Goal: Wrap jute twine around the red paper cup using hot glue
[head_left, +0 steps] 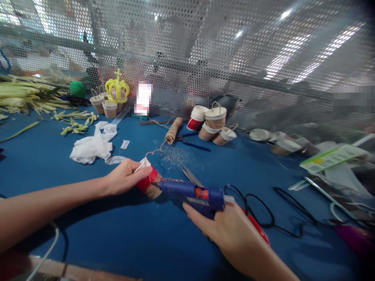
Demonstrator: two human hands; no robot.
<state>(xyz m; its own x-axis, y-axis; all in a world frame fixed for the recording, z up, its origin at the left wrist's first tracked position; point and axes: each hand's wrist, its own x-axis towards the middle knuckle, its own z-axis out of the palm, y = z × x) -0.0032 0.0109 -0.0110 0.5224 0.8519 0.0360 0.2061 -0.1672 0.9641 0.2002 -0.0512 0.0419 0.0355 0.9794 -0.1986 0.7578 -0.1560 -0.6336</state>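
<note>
My left hand [124, 176] is closed round a red and white paper cup [148, 180] lying on its side, partly wrapped in brown twine. My right hand [225, 230] grips a blue hot glue gun [193, 194], whose nozzle touches the twine-covered end of the cup. A strand of twine runs from the cup back to a twine spool [173, 130]. Both hands hover just above the blue table [123, 230].
Scissors [190, 141] lie beside the spool. Twine-wrapped cups [215, 124] stand behind it, more cups and a yellow crown [117, 89] at back left. White fabric [92, 146] and green leaves [26, 95] lie left. Black cables [263, 210] and packaging sit right. A perforated metal screen [205, 47] closes the back.
</note>
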